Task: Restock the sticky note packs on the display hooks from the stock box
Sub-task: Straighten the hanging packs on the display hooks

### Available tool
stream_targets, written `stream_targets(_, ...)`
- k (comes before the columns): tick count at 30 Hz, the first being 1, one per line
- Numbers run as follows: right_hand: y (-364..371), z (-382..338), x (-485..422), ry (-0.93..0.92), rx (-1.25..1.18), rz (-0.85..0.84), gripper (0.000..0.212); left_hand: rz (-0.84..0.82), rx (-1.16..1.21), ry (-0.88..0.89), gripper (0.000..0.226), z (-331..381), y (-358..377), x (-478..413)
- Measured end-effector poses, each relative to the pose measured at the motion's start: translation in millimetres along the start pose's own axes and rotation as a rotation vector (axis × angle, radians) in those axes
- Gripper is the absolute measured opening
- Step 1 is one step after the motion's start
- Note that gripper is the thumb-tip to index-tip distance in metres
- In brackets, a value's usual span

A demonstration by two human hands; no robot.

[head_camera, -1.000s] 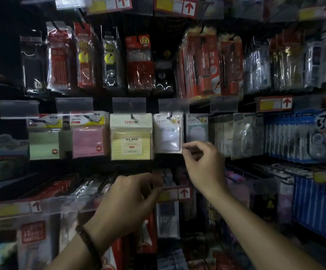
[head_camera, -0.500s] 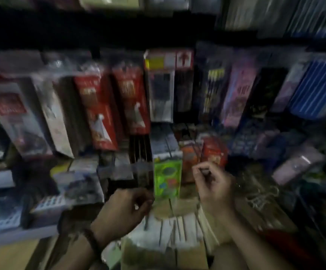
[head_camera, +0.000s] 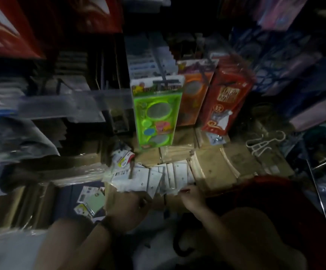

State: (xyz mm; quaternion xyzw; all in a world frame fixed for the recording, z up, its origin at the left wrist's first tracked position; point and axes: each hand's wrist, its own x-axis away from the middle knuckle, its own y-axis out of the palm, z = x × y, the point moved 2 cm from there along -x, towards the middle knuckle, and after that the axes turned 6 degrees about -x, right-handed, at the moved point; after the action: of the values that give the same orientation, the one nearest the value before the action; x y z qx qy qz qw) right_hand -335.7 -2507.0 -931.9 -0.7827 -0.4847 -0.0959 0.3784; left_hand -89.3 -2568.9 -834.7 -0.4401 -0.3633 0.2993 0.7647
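The view looks down at a cardboard stock box (head_camera: pixel 212 172) on the floor. It holds several white sticky note packs (head_camera: pixel 158 178) standing in a row. My right hand (head_camera: pixel 193 199) reaches the near edge of these packs, fingertips against them; the dim, blurred view hides whether it pinches one. My left hand (head_camera: pixel 127 207), with a dark wristband, hovers just left of the box's front edge, fingers loosely curled and nothing visible in them. A green sticky note pack (head_camera: pixel 95 201) lies loose on the floor to the left. The display hooks are out of view.
A green toy pack (head_camera: pixel 154 114), an orange pack (head_camera: pixel 193 94) and a red pack (head_camera: pixel 226 102) hang just behind the box. More flat cardboard boxes (head_camera: pixel 31 207) lie at the left. White hangers (head_camera: pixel 263 143) lie on a carton at the right.
My view has swung down from the hooks with the sticky notes to the stock box on the floor. Both hands have dropped from the display to the box's front edge.
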Motion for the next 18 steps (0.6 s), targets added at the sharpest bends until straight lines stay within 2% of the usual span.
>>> stream_targets(3,20,2,-42,0.042,0.079,-0.033,0.005,0.076,-0.003,-0.004,0.005,1,13,-11)
stream_targets(6,33,-3,-70,0.07,0.097,-0.014,0.008,-0.031,0.078,0.009,0.029,6,22,-20)
stream_targets(8,41,-3,-83,0.09,0.105,0.037,0.013,-0.111,0.162,-0.005,0.03,9,27,-29)
stream_targets(10,53,-1,-89,0.131,0.098,0.091,0.025,-0.164,0.172,-0.012,0.042,11,33,-34)
stream_targets(12,67,4,-88,0.177,0.014,0.116,0.023,-0.195,0.148,-0.018,0.052,12,36,-36)
stream_targets(16,91,7,-90,0.236,-0.122,0.118,0.035,-0.192,0.096,-0.034,0.039,10,41,-39)
stream_targets(18,95,0,-87,0.247,-0.168,0.078,0.029,-0.193,0.086,-0.016,0.04,10,46,-40)
